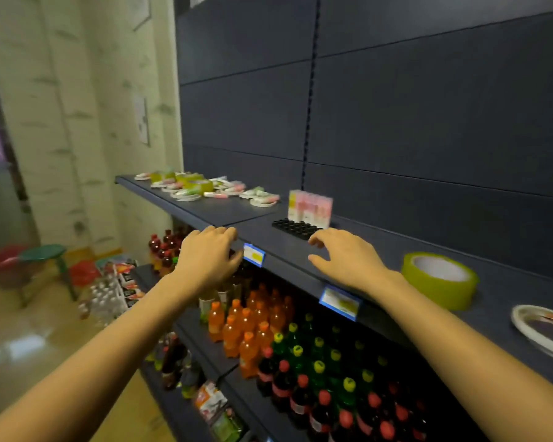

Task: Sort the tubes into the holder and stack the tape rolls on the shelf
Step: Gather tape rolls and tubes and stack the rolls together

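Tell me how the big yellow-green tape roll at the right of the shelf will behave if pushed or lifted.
The tape roll lies flat on the shelf, so it should slide, not roll. Tipped on edge, it would likely roll. Its open core suggests an easy, light one-handed grip.

Shop corner with dark shelving and a pale patterned wall

A dark slatted back panel [396, 106] fills the upper right of the frame, above rows of drinks bottles [288, 355] at lower centre. The pale wall [77, 122] at upper left carries a bamboo-like pattern and two pinned sheets of paper [141, 121]. At lower left the glossy tan floor [29, 339] reflects light, with a green-topped stool [43, 254] standing beside red plastic items [83, 272] near the wall.
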